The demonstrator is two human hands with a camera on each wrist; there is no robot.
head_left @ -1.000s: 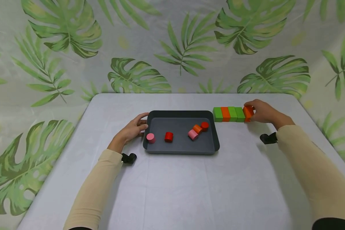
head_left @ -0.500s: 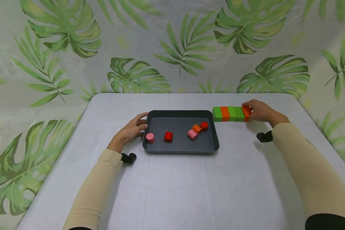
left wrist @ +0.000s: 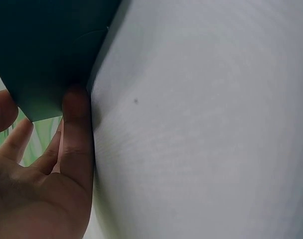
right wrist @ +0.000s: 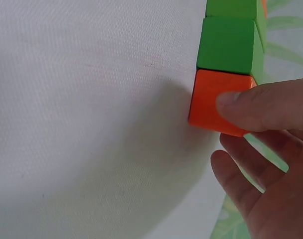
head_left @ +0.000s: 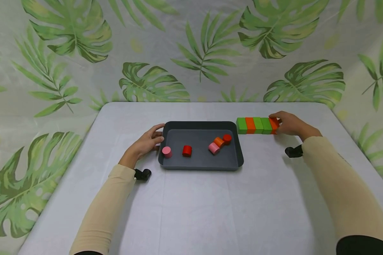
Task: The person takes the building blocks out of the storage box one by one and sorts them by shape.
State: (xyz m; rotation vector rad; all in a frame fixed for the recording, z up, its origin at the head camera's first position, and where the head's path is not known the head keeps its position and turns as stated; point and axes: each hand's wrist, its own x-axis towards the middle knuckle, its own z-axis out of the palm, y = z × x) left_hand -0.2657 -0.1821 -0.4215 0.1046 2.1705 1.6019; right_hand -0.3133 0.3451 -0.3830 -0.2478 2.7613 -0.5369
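Observation:
In the head view my right hand (head_left: 290, 124) holds an orange block (head_left: 273, 125) at the right end of a row of green and orange blocks. The right wrist view shows my thumb on the face of this orange block (right wrist: 211, 102), which sits flush against a green block (right wrist: 226, 46). My left hand (head_left: 145, 143) rests with spread fingers against the left wall of a dark grey tray (head_left: 199, 168). From the left wrist, a fingertip presses on the tray's outer wall (left wrist: 47, 55), low by the cloth.
Inside the tray lie small cylinders: a pink one (head_left: 167, 152) at the left, a red one (head_left: 187, 151), and a pink, an orange (head_left: 218, 142) and a red one at the right. The block row's green left end (head_left: 241, 126) meets the tray's right side. White cloth (head_left: 194, 212) covers the table.
My right hand has moved slightly left with the orange block, straightening it and closing its small gap to the row. The left hand and tray stay in place.

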